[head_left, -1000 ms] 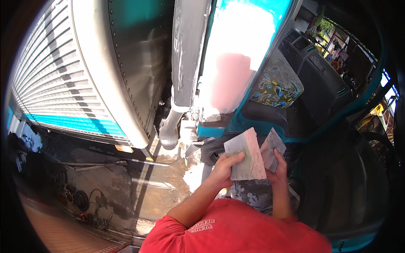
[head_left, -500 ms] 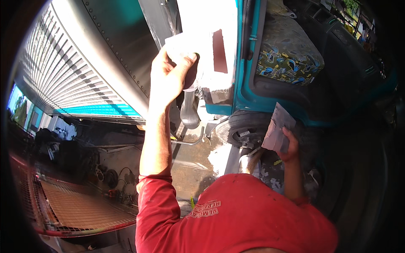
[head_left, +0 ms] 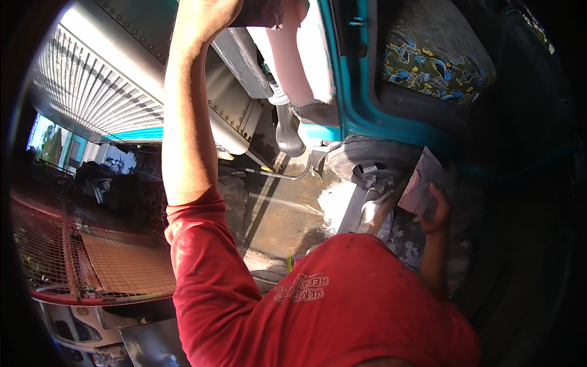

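Left hand [head_left: 211, 13] grips a spreader [head_left: 260, 13] left of the tall, pink-smeared cab panel [head_left: 291, 67]; right hand [head_left: 436, 211], farther, holds a putty-edged plate [head_left: 423, 178].

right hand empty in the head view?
No, the right hand holds a thin, flat sheet, its thumb lying over the sheet's face.

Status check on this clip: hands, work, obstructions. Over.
Left hand cut off at top edge, grip unclear. Right hand holding thin flat sheet. Pink coating on white panel. Left forearm hides part of ribbed metal body.
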Motion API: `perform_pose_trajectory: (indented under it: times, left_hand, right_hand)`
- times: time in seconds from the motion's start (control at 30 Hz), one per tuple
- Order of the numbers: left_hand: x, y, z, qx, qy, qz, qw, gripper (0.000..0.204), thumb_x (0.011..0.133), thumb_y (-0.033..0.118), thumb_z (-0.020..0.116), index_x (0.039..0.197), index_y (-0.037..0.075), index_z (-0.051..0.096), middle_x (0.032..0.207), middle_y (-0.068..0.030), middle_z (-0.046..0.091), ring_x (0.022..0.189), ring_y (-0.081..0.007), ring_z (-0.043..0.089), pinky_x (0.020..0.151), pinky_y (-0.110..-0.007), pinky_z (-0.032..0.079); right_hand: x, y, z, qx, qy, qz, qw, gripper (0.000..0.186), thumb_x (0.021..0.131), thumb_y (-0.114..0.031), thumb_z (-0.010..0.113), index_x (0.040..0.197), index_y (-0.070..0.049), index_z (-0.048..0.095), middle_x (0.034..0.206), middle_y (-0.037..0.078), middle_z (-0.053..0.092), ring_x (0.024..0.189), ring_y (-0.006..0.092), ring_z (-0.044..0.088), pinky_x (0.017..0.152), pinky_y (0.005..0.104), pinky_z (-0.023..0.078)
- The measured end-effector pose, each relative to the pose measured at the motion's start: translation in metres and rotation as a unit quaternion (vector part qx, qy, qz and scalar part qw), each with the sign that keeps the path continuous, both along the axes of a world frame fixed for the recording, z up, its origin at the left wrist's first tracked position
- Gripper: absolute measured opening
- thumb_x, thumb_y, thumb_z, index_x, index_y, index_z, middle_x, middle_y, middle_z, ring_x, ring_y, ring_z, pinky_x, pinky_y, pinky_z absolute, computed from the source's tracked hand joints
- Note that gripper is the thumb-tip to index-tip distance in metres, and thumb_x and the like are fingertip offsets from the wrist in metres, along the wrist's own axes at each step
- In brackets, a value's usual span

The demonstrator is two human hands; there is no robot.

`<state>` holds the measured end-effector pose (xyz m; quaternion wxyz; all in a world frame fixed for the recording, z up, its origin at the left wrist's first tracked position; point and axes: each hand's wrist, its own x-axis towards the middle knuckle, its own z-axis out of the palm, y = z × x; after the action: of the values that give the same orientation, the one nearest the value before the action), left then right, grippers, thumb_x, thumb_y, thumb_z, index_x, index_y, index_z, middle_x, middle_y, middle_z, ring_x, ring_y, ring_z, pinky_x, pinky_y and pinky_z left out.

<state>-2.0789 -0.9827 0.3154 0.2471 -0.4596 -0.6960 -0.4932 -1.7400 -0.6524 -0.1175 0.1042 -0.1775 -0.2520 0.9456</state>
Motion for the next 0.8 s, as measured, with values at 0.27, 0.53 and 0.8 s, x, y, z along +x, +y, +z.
perform_pose_trajectory:
  times: [0.27,0.53,0.8]
  left_hand:
    - [-0.003,-0.022,-0.143,-0.067,-0.097,0.017,0.993,0.029,0.099,0.013,0.081,0.124,0.001,0.075,0.076,-0.0055,0.075,0.069,-0.0087,0.068,0.067,-0.029,0.056]
    - [0.083,0.001,-0.283,-0.165,-0.213,0.009,0.963,0.044,0.106,0.018,0.074,0.149,0.007,0.065,0.1,-0.0195,0.08,0.085,-0.025,0.08,0.082,-0.037,0.063]
    - [0.194,0.015,-0.413,-0.296,-0.251,-0.095,0.917,0.023,0.082,-0.004,0.066,0.101,0.002,0.076,0.103,-0.0148,0.076,0.096,-0.0385,0.075,0.085,-0.047,0.06]
  right_hand:
    - [-0.012,-0.002,-0.002,0.001,-0.021,0.028,0.999,0.031,0.11,-0.023,0.066,0.136,-0.008,0.071,0.126,0.007,0.077,0.119,0.0251,0.076,0.104,0.0448,0.061]
    - [-0.041,-0.033,0.012,0.033,-0.008,0.044,0.998,0.035,0.112,-0.029,0.063,0.14,-0.01,0.067,0.127,0.007,0.076,0.113,0.0239,0.077,0.095,0.0412,0.064]
    - [-0.049,-0.04,0.015,0.01,0.074,0.057,0.996,0.038,0.114,-0.029,0.059,0.145,-0.007,0.064,0.134,0.009,0.075,0.121,0.0251,0.074,0.106,0.0419,0.059]
